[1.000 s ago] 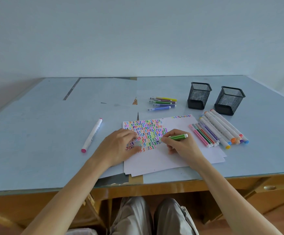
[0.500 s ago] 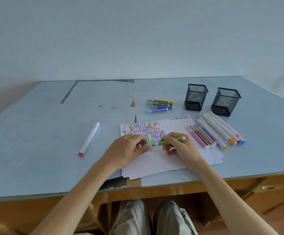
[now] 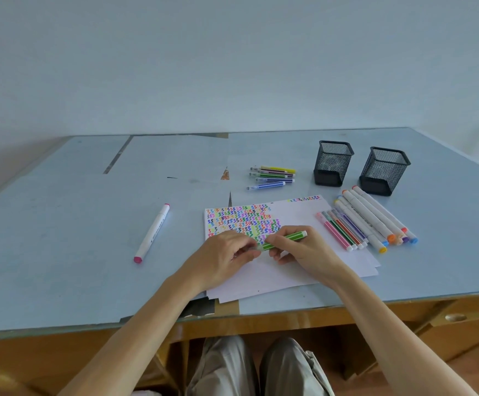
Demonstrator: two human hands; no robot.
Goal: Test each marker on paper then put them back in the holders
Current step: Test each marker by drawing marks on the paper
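Gripping a green marker (image 3: 285, 239) from both ends, the two hands meet over the paper (image 3: 298, 270) near the table's front edge. Right hand (image 3: 304, 250): fingers curled around the barrel, white end cap poking out toward the right. Left hand (image 3: 226, 255): fingertips pinched on the marker's other end, where a clear cap sits; whether that cap is fully seated, cannot tell. Marker lies nearly level, slightly tilted, just above the sheet.

Paper is a small loose stack, its top sheet covered at the far left with rows of multicoloured squiggles (image 3: 242, 220); a short strip of squiggles runs along its far right edge.

Toward the right edge of the table (image 3: 61, 252): a row of thin markers (image 3: 339, 230) lies partly on the paper's right side, touching one another, and just beside them a row of thick white markers (image 3: 375, 217) with coloured end caps. Behind those, near the far right corner, two black mesh holders (image 3: 334, 162), the second (image 3: 383, 170) to the right of the first, both upright, standing apart.

Behind the paper, toward mid-table: a small cluster of thin markers (image 3: 272, 177), lying side by side. Well apart on the left half of the table: one thick white marker with a pink cap (image 3: 152, 232), lying alone.
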